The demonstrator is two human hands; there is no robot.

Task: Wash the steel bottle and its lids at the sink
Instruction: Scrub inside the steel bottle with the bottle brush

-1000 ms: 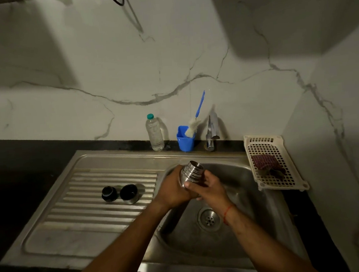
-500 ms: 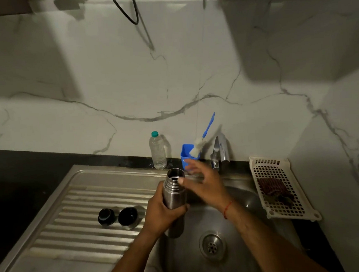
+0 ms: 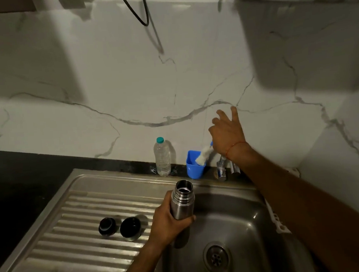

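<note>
A: Steel bottle (image 3: 183, 200)?
B: Upright, open mouth up, held over the near-left edge of the sink basin (image 3: 241, 221). Left hand (image 3: 170, 224) wrapped round the lower body, fingers clamped on it.

A: Lids?
B: Two, dark, side by side on the ribbed drainboard (image 3: 78, 225), left of the bottle. Smaller lid (image 3: 107, 226) to the left, larger lid (image 3: 130, 228) just beside it on the right. Touching or apart: cannot tell.

A: Right hand (image 3: 227, 133)?
B: Raised at the far side, above the tap (image 3: 221, 169), against the marble wall. Fingers spread apart at the tips; thumb side hidden, so grip on the brush (image 3: 203, 156) handle cannot be told. White brush head leaning out of the blue cup (image 3: 194, 167), right below the hand.

A: Other items?
B: Clear plastic water bottle (image 3: 162, 156) with teal cap, standing left of the blue cup at the far rim. Drain (image 3: 216, 256) near, centre of basin.
</note>
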